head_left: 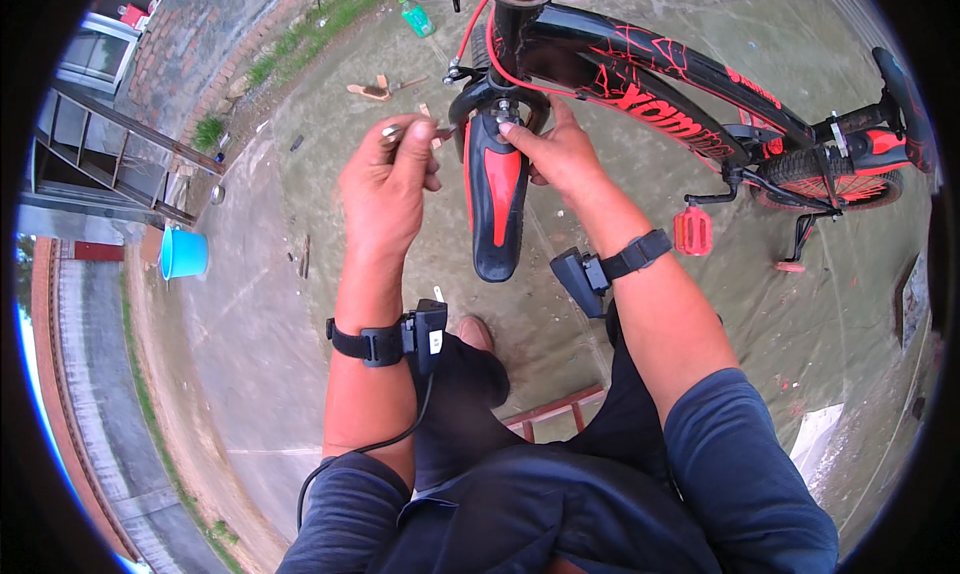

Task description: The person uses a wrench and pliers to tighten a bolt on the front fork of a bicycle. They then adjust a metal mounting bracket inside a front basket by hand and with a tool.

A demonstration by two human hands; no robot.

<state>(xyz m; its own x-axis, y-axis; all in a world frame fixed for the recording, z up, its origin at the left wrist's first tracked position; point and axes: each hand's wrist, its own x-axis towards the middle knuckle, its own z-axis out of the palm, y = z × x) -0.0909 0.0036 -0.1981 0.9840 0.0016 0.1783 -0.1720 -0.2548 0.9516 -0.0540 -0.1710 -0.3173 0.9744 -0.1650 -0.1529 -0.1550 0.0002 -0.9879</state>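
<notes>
A black and red bicycle (pixel 640 89) stands in front of me, its front end nearest. My right hand (pixel 562 156) grips the upper end of its black and red front mudguard (pixel 497 209), thumb on top near a bolt (pixel 505 111) and the other fingers partly hidden beneath. Left of the mudguard, my left hand (pixel 383 189) is closed around a slim silver metal tool (pixel 391 134); most of it is hidden, so its kind does not show. The front tyre (pixel 472 109) curves behind the mudguard.
A red pedal (pixel 692 232) sticks out at the right, and a kickstand (pixel 800 244) props the rear wheel. On the concrete lie a green bottle (pixel 415 17) and wooden scraps (pixel 370 91). A blue bucket (pixel 184 253) and metal rack (pixel 115 154) stand left.
</notes>
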